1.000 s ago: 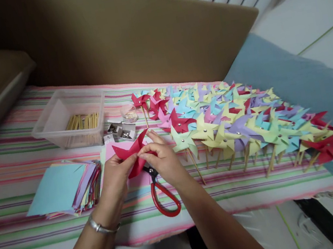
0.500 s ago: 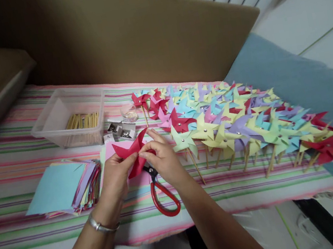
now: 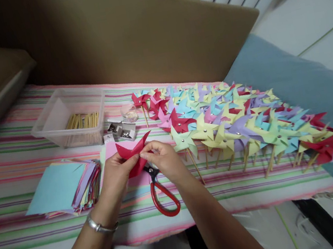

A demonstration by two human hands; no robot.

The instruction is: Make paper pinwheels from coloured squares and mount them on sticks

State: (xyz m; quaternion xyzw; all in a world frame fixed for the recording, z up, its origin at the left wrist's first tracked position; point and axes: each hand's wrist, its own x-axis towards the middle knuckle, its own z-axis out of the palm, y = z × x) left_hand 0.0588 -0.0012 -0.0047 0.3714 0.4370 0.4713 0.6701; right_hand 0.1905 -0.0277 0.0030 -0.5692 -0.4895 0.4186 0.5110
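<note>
A red paper pinwheel [image 3: 133, 151], partly folded, is held up between both hands above the cloth. My left hand [image 3: 116, 171] pinches its left side with thumb and fingers. At its middle, my right hand [image 3: 164, 157] closes thumb and fingertips on the folded paper; whether a pin is there too is hidden. Below the pinwheel lie red-handled scissors [image 3: 166, 201], their blades covered by the paper and hands. Pink paper [image 3: 139, 180] lies under them. Just behind the hands sit small open boxes of metal fasteners [image 3: 126, 134].
A stack of coloured paper squares [image 3: 58, 188] lies at left. Behind it stands a clear plastic box [image 3: 48, 130] with wooden sticks [image 3: 84, 121]. A round clear container [image 3: 129, 113] is beside it. Many finished pinwheels [image 3: 221, 127] cover the right side. Brown cardboard [image 3: 125, 37] walls the back.
The right hand's fingers have drawn in, from spread behind the pinwheel to a pinch at its middle. The paper's upper tip has shifted slightly right and down.
</note>
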